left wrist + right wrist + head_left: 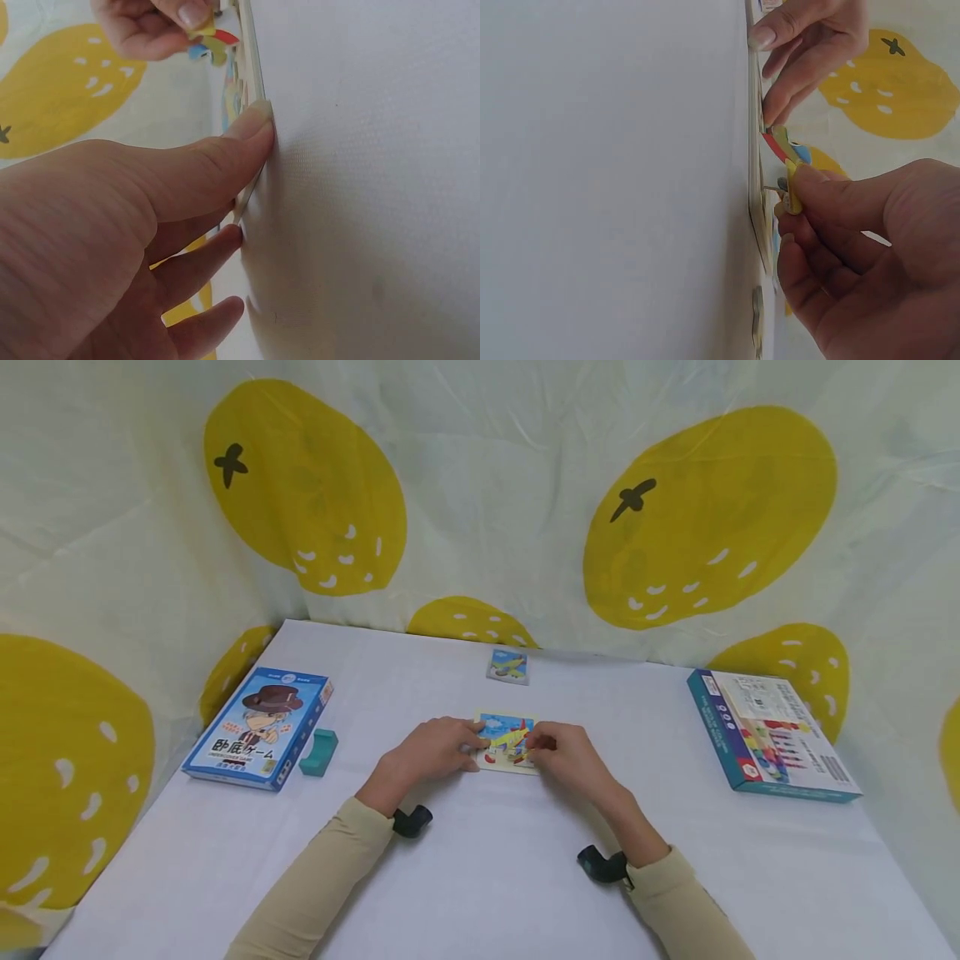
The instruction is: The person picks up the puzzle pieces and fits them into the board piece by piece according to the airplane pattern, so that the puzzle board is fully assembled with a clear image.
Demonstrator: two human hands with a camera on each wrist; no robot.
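A small jigsaw puzzle board (pixel 495 767) with a pale border and a blue, yellow and red picture lies on the white table. At its left side rests my left hand (pixel 438 748), the thumb (pixel 251 124) against the near edge and a fingertip on the picture. My right hand (pixel 566 758) pinches a puzzle piece (pixel 793 191) between thumb and fingers over the board's right part. Yellow shows on it; red and blue colours appear right beside it. In the right wrist view, a loose piece (pixel 757 319) lies flat beyond the board's end.
Behind the board lies a small picture tile (pixel 507 667) with a yellow plane. A blue game box (pixel 258 727) stands at the left beside a teal block (pixel 319 752). Another box (pixel 772 735) lies at the right. A fruit-patterned curtain (pixel 495 510) closes off the back.
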